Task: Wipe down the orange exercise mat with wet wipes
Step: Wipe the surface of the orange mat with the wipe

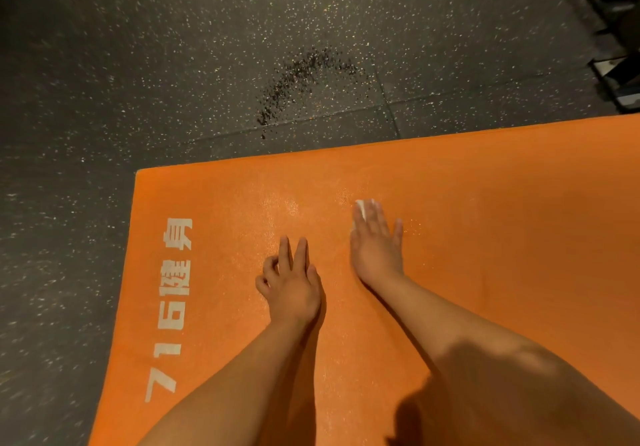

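Worn on head, wide-angle, aimed forward and steeply down from close above at orange exercise mat (467, 196) corner, speckled floor (156, 47) beyond.

A gym: speckled rubber flooring (207, 47), exercise mat (485, 203).

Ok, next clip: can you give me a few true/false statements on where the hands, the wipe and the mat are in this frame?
1. The right hand presses a white wipe flat on the orange mat. True.
2. The left hand holds a second wipe. False: no wipe shows in it; it rests on the mat.
3. White lettering runs along the mat's left side. True.
4. The mat lies on a pale wooden floor. False: the floor is dark and speckled.
5. A darker patch marks the floor beyond the mat's far edge. True.
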### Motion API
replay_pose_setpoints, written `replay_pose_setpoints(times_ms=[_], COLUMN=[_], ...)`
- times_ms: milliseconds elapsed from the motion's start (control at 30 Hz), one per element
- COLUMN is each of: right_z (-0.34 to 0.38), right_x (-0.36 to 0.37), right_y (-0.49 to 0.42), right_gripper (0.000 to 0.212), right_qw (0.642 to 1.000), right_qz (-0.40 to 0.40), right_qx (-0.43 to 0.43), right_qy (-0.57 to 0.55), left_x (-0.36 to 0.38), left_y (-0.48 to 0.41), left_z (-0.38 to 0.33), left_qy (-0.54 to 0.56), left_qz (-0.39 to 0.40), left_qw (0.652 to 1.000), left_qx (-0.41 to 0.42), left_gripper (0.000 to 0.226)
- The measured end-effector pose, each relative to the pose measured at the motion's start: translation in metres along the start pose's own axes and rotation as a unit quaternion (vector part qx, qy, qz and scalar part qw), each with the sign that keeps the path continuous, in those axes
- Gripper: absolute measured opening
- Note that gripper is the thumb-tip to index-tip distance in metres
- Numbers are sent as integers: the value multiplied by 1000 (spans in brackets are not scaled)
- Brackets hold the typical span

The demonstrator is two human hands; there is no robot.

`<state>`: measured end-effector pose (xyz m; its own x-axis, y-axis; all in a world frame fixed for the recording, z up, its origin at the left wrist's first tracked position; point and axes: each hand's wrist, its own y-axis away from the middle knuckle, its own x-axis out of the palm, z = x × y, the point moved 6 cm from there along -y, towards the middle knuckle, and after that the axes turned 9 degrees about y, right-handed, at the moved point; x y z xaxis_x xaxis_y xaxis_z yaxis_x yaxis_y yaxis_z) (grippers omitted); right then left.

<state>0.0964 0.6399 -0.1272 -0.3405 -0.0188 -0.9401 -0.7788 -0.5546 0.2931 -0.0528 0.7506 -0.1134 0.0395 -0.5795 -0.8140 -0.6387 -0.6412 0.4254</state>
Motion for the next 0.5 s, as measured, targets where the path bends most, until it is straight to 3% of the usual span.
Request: replay_pose_setpoints(times_ms=[100,267,333,400,500], right_z=[8,67,65,46,7], right_x=[1,9,8,3,-3], right_y=[-7,7,10,6,-1], right_gripper=[58,61,59,57,57], right_qw=[1000,988,984,992,999], right_qz=[8,55,53,30,4], right_qx=[23,-146,-170,-126,17], right_qy=[-11,-10,5,-1,-36], left_x=[1,1,-1,-4,-7], left_y=[-2,-2,-1,-1,1], left_z=[-2,-1,-2,-3,-1], left_qy=[12,33,35,30,28], left_qz=[0,6,8,4,1], left_qw=[1000,999,999,1000,1000], left_qx=[-11,-9,-8,-3,1], left_gripper=[55,55,55,56,55])
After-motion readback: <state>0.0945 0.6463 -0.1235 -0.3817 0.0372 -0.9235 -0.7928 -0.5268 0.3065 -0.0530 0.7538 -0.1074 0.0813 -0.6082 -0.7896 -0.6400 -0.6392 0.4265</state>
